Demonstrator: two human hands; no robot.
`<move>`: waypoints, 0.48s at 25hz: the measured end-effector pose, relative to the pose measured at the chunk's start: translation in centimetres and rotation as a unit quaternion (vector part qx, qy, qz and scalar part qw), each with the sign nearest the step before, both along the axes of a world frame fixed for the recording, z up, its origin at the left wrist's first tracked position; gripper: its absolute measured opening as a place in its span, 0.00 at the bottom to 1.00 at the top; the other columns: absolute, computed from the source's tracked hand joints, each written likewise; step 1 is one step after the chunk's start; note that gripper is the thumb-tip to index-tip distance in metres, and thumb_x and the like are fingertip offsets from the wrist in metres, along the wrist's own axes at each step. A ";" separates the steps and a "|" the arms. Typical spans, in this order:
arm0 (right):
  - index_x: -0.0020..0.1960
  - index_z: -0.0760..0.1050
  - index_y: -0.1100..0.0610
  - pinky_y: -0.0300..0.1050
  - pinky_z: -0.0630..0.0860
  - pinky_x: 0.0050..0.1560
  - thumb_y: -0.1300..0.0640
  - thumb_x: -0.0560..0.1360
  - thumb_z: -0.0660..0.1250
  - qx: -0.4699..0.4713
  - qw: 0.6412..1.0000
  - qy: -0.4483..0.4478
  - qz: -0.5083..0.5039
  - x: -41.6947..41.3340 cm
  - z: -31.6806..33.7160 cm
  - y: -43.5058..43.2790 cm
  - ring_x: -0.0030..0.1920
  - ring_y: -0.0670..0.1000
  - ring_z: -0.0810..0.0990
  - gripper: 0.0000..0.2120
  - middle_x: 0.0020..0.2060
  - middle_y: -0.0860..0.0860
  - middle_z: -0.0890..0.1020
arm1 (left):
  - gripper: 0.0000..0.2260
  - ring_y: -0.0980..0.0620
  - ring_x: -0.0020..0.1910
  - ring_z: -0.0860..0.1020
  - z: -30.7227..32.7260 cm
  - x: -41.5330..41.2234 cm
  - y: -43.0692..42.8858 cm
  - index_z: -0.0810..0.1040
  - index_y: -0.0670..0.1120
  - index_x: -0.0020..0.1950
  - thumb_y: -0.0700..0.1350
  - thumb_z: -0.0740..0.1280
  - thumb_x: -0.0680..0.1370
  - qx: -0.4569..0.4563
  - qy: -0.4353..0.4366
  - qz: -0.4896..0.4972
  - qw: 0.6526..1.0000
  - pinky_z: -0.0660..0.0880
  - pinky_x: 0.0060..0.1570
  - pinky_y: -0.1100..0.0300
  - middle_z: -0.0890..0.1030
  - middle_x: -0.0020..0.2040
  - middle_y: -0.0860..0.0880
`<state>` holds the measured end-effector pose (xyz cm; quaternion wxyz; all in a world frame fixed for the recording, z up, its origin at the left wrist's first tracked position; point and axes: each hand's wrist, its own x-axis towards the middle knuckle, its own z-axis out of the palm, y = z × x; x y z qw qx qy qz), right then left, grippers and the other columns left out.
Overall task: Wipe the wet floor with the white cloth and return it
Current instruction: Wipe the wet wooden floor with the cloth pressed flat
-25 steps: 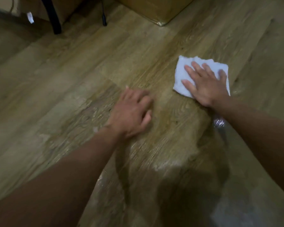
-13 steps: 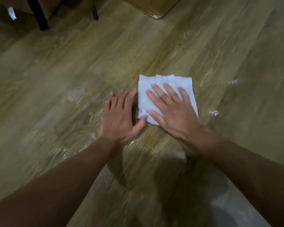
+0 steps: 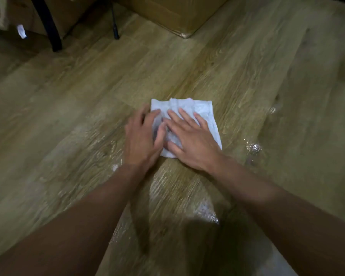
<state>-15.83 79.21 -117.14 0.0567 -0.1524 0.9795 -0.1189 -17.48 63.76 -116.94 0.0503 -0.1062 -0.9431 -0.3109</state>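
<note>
While 2 flat, unclenched hands, left hand (image 3: pixel 142 139) and right hand (image 3: pixel 191 140), press white cloth (image 3: pixel 204 110), floor (image 3: pixel 247 76) seemingly glistens.

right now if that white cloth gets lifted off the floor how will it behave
Probably floppy: the white cloth lies creased under the right hand and left hand. Likely damp and heavier than it looks, since the floor glistens nearby. It may cling and drip.
</note>
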 end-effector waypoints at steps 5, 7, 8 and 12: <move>0.78 0.54 0.47 0.49 0.42 0.76 0.37 0.79 0.45 0.051 0.998 -0.004 0.028 2.4 0.4 3.1 0.78 0.47 0.48 0.30 0.78 0.46 0.52 | 0.20 0.39 0.71 0.67 -0.7 -0.5 -1.4 0.72 0.38 0.68 0.48 0.57 0.81 -0.268 0.092 -0.149 0.947 0.60 0.71 0.40 0.71 0.71 0.40; 0.78 0.49 0.46 0.51 0.40 0.75 0.40 0.80 0.43 0.066 0.998 0.000 -0.012 1.1 0.0 2.3 0.78 0.48 0.46 0.28 0.79 0.45 0.50 | 0.21 0.38 0.74 0.63 -0.9 -2.2 -0.9 0.67 0.34 0.71 0.43 0.51 0.81 -0.337 0.083 -0.169 0.922 0.56 0.73 0.41 0.67 0.72 0.37; 0.79 0.48 0.46 0.52 0.40 0.75 0.41 0.81 0.43 0.059 0.998 -0.001 -0.035 -0.6 -0.3 1.5 0.78 0.48 0.45 0.27 0.79 0.45 0.49 | 0.22 0.38 0.75 0.60 -0.8 -3.8 -0.4 0.63 0.33 0.73 0.42 0.50 0.81 -0.355 0.044 -0.164 0.919 0.53 0.74 0.43 0.63 0.74 0.36; 0.79 0.45 0.48 0.55 0.39 0.75 0.46 0.83 0.42 0.038 0.994 -0.032 -0.101 -8.7 -0.2 -1.1 0.78 0.50 0.43 0.25 0.79 0.46 0.46 | 0.26 0.36 0.75 0.56 0.9 -12.3 1.6 0.51 0.35 0.76 0.41 0.56 0.82 -0.387 -0.074 -0.104 0.913 0.55 0.72 0.44 0.51 0.78 0.36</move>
